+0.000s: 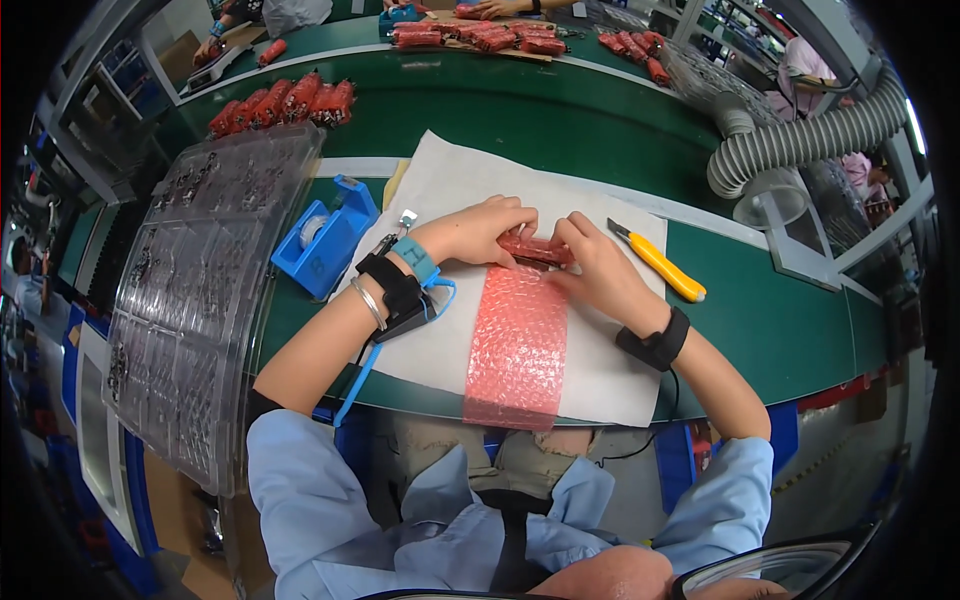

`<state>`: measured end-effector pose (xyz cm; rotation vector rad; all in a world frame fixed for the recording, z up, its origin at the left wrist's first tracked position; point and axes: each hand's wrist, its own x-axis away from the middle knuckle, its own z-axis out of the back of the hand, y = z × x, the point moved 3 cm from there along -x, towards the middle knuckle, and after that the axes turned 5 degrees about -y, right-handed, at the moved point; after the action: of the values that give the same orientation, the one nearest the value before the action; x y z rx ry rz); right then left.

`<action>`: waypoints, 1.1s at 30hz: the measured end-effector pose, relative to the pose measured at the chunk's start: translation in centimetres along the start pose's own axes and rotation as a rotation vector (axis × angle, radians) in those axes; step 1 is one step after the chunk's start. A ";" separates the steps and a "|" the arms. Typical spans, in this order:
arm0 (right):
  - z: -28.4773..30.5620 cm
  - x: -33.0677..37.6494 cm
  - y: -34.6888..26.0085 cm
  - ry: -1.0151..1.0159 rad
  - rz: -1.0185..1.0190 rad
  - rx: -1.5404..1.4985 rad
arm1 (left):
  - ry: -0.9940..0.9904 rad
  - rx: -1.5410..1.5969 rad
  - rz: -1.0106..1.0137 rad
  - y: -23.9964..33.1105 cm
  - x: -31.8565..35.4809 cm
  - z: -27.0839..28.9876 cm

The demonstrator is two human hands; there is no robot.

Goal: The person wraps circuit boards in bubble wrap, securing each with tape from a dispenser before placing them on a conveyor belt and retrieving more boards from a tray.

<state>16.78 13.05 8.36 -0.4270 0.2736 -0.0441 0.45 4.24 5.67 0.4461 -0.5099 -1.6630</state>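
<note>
Pink-red bubble wrap [515, 350] lies as a long strip on a white sheet [430, 370], its near end hanging over the table's front edge. At its far end the wrap is rolled into a small bundle [535, 248], and what is inside is mostly hidden. My left hand [492, 230] grips the bundle's left end with curled fingers. Its right end is pinched between the thumb and fingers of my right hand [598, 265]. A yellow-handled utility knife [668, 270] rests beyond my right hand. Left of my left wrist stands a blue tape dispenser [328, 240].
Clear plastic trays [185, 290] overhang the table on the left. Red wrapped bundles [290, 103] sit at far left, with more bundles [490, 38] across the green surface. A grey flexible hose [810, 142] curves in at far right. A blue cord [358, 383] hangs by my left wrist.
</note>
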 end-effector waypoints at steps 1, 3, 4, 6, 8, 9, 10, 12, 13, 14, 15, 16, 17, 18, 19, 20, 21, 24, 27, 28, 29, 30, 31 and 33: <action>0.3 0.0 -0.2 -0.046 -0.029 -0.104 | -0.046 0.052 0.021 -0.3 0.0 -0.3; 0.3 0.2 0.0 -0.092 -0.060 -0.206 | -0.093 0.105 0.038 -0.5 0.0 -0.6; 0.2 0.3 0.3 -0.092 -0.071 -0.215 | -0.086 0.066 0.047 -0.4 -0.1 -0.7; 0.0 0.5 0.8 -0.094 -0.091 -0.234 | -0.072 -0.015 0.066 -0.2 0.1 -0.8; -0.2 0.9 0.5 -0.071 -0.057 -0.226 | -0.097 -0.068 0.062 1.0 0.6 -0.3; -0.3 1.2 0.3 -0.047 -0.024 -0.217 | -0.122 -0.122 0.059 2.1 0.9 0.1; -0.5 1.4 0.0 -0.026 0.015 -0.213 | -0.146 -0.175 0.063 2.9 1.4 0.2; -0.8 1.9 -0.5 -0.011 0.034 -0.194 | -0.086 -0.276 0.033 4.4 2.3 -0.6; -0.9 2.0 -0.8 0.004 0.060 -0.176 | -0.021 -0.379 0.008 5.4 3.0 -1.2; -1.0 2.0 -1.1 0.018 0.085 -0.157 | 0.043 -0.481 -0.018 6.3 3.6 -1.9; -1.0 2.0 -1.0 0.018 0.080 -0.157 | 0.040 -0.478 -0.021 6.8 4.1 -3.1; -0.9 2.0 -0.9 -0.008 0.090 -0.155 | 0.081 -0.527 -0.007 7.7 4.7 -4.1; -0.7 2.0 -0.8 -0.033 0.100 -0.152 | 0.122 -0.576 0.006 8.3 5.3 -4.9; -0.6 1.9 -0.6 -0.062 0.111 -0.146 | 0.166 -0.623 0.020 8.7 5.6 -5.2; -0.6 1.9 -0.6 -0.066 0.112 -0.144 | 0.170 -0.621 0.022 8.6 5.7 -5.2; -0.6 1.8 -0.5 -0.087 0.085 -0.171 | 0.189 -0.536 0.025 8.5 5.9 -5.0; -0.6 1.8 -0.4 -0.107 0.057 -0.198 | 0.208 -0.451 0.028 8.4 6.0 -4.7; -0.2 1.3 -0.6 -0.153 0.014 -0.219 | 0.277 -0.349 0.045 7.7 5.7 -3.6; 0.1 1.0 -0.4 -0.198 -0.031 -0.206 | 0.368 -0.308 0.063 6.5 4.9 -2.8; 0.2 0.9 -0.2 -0.200 -0.055 -0.226 | 0.348 -0.312 0.084 6.1 4.8 -2.7; 0.2 0.9 0.0 -0.202 -0.079 -0.246 | 0.327 -0.315 0.106 5.8 4.8 -2.6; 0.2 0.8 0.2 -0.203 -0.103 -0.266 | 0.305 -0.319 0.127 5.6 4.7 -2.7; 0.2 0.9 0.4 -0.206 -0.104 -0.264 | 0.308 -0.315 0.127 5.7 4.6 -2.9; 0.1 1.1 0.8 -0.175 -0.135 -0.303 | 0.307 -0.527 0.065 6.9 4.3 -4.1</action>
<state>17.84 13.72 7.84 -0.7457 0.0779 -0.0978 7.75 -1.24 6.16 0.2801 0.1429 -1.5554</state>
